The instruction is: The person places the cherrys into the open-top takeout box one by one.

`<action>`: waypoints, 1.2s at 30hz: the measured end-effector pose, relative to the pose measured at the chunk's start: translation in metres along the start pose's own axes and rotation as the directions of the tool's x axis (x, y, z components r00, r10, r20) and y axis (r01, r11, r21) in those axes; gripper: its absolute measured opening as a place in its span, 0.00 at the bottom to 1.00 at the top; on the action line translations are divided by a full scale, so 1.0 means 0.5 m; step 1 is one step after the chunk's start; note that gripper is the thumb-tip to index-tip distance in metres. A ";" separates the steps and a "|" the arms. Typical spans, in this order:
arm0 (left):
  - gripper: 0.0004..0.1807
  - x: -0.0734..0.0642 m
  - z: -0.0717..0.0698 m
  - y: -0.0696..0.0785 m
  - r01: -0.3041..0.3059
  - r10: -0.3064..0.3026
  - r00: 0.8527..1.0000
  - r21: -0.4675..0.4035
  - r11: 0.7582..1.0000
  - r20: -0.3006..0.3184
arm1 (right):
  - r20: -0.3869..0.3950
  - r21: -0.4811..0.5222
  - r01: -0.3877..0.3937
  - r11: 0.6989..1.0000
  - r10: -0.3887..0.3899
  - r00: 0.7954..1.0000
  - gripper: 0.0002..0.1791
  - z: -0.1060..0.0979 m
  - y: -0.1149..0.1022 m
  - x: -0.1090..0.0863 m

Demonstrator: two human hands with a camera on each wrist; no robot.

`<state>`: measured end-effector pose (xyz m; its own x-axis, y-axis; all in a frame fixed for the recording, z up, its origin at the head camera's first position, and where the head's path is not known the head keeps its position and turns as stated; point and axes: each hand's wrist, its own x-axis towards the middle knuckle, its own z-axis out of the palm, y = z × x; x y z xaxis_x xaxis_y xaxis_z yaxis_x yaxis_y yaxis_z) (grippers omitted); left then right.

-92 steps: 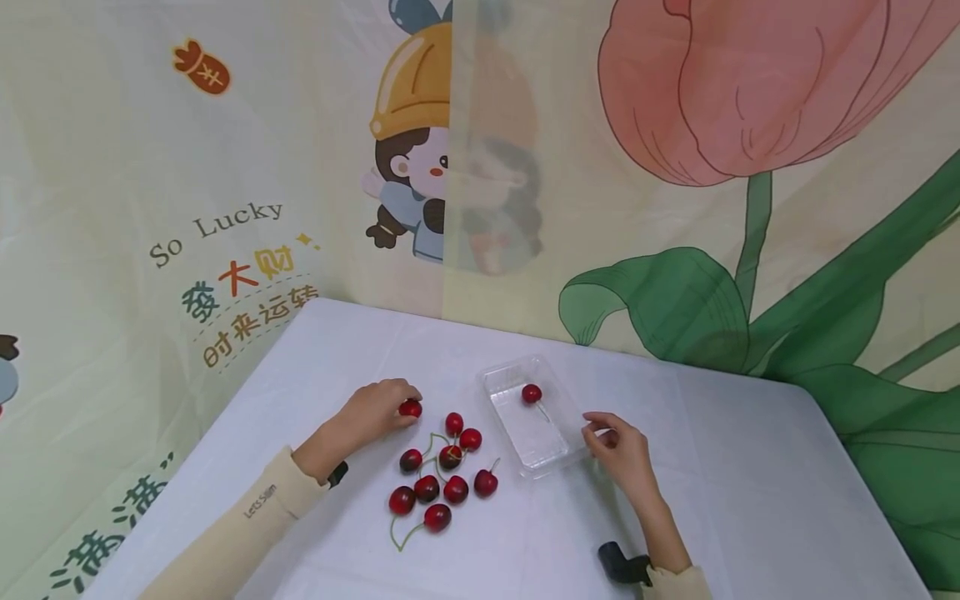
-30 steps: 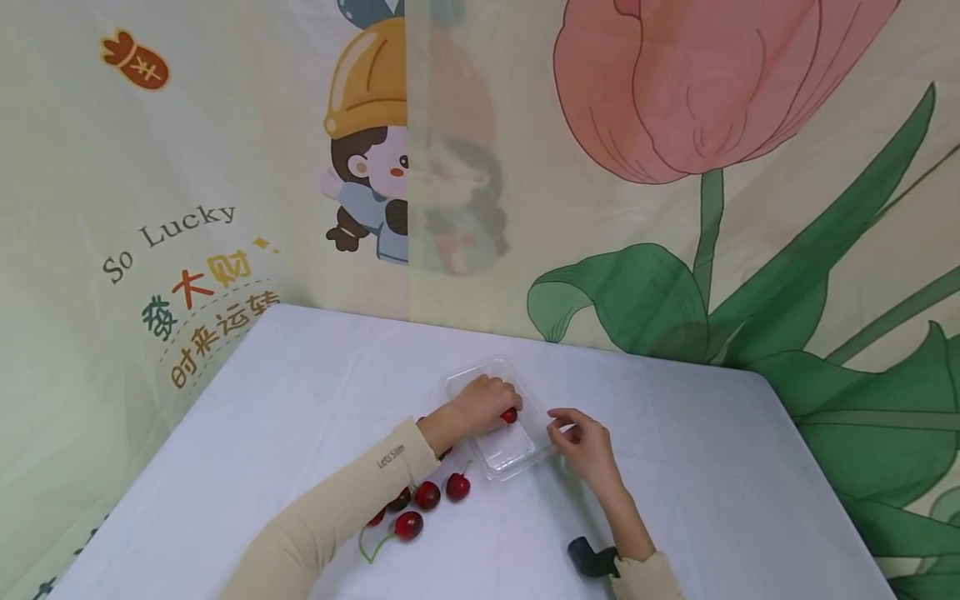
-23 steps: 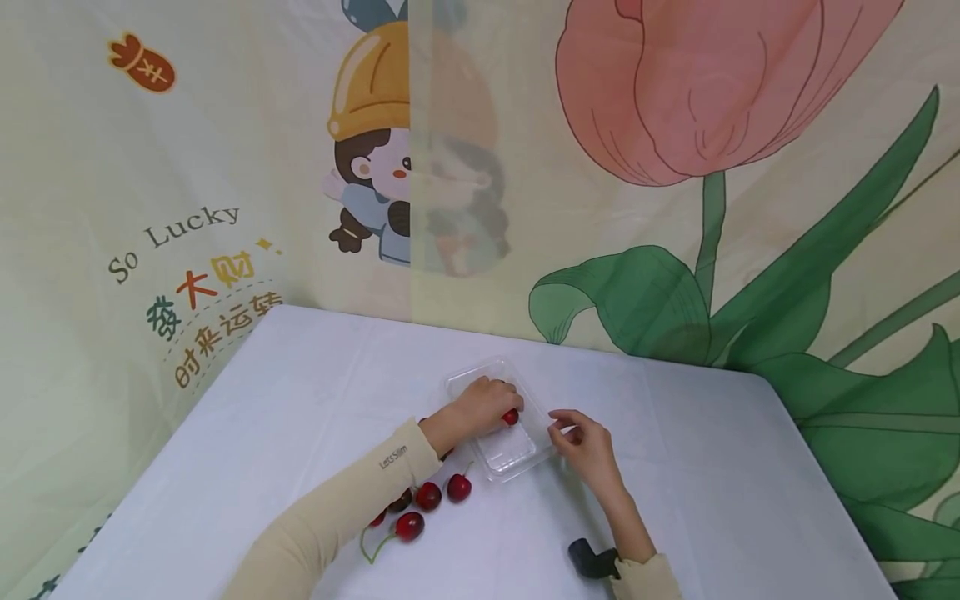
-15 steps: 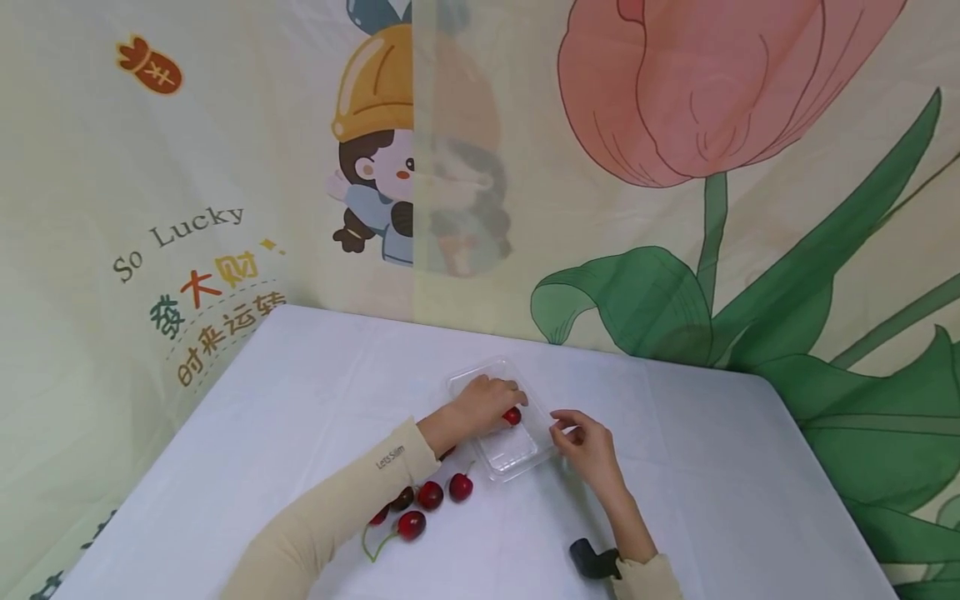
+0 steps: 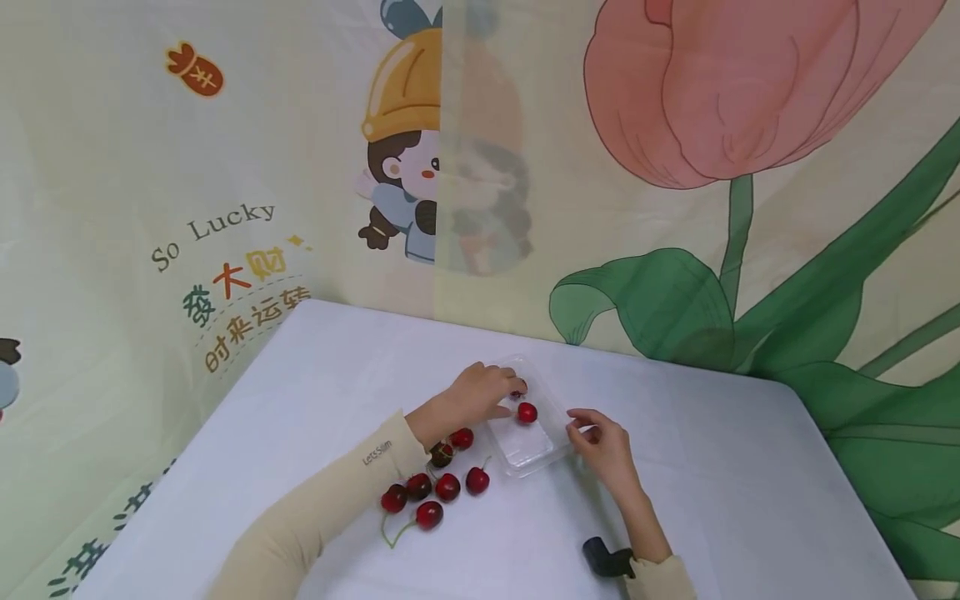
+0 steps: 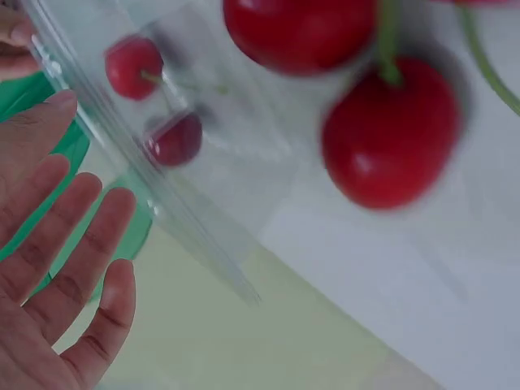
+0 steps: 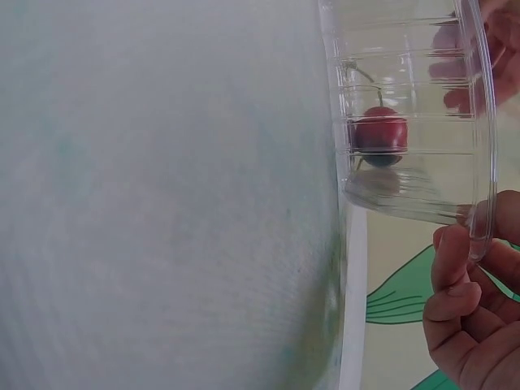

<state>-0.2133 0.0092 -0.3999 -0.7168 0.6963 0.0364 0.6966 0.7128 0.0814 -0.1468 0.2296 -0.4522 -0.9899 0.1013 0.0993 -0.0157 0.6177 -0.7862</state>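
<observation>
My left hand [image 5: 476, 396] is over the clear plastic container [image 5: 525, 457], its fingers spread and holding nothing. Two cherries lie inside: one red cherry [image 5: 527, 412] shows just below the thumb, and another cherry [image 6: 133, 67], partly covered by the fingers in the head view, shows whole in the left wrist view. At the container's right side my right hand [image 5: 609, 454] pinches the rim between thumb and fingers, as the right wrist view shows close up. Several loose cherries [image 5: 447, 487] with green stems lie left of the container, some under the left forearm.
A white cloth covers the table [image 5: 720, 500]. Behind it hangs a printed curtain [image 5: 660, 283] with a tulip and cartoon figure. A black wrist camera [image 5: 606, 557] sits on the right wrist. The left sleeve [image 5: 322, 500] crosses beside the cherries.
My left hand has carried a cherry from the loose group into the container, then loosened its fingers and let it go. The right hand keeps its place at the rim.
</observation>
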 end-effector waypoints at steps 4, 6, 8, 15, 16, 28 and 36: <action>0.22 -0.028 -0.012 -0.020 0.026 -0.026 0.999 0.012 1.000 -0.033 | 0.008 0.003 0.005 1.000 -0.005 1.000 0.12 -0.002 0.000 0.001; 0.21 -0.043 -0.019 -0.029 0.036 -0.036 0.998 0.010 0.999 -0.051 | 0.011 0.004 -0.001 1.000 0.001 1.000 0.12 -0.002 0.001 0.000; 0.21 -0.059 -0.025 -0.037 0.048 -0.048 0.997 -0.008 0.999 -0.068 | 0.014 0.001 -0.008 1.000 0.008 1.000 0.13 -0.002 0.002 0.000; 0.19 -0.122 -0.037 -0.062 0.078 -0.077 0.988 -0.005 0.997 -0.136 | 0.012 -0.014 -0.020 1.000 0.020 1.000 0.13 0.000 0.005 0.001; 0.19 -0.132 -0.039 -0.065 0.084 -0.084 0.986 -0.003 0.996 -0.142 | 0.012 -0.014 -0.018 1.000 0.018 1.000 0.13 0.000 0.005 0.001; 0.17 -0.221 -0.015 -0.110 0.143 -0.146 0.980 -0.030 0.989 -0.135 | 0.022 -0.012 0.006 1.000 -0.006 1.000 0.14 -0.006 0.003 0.002; 0.17 -0.275 0.013 -0.120 0.197 -0.205 0.978 -0.166 0.966 -0.031 | 0.021 -0.012 0.003 1.000 -0.003 1.000 0.14 -0.001 0.003 -0.001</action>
<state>-0.1564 -0.1287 -0.4165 -0.8447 0.5329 0.0496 0.5269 0.8118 0.2516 -0.1465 0.2311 -0.4532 -0.9926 0.0830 0.0889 -0.0173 0.6270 -0.7788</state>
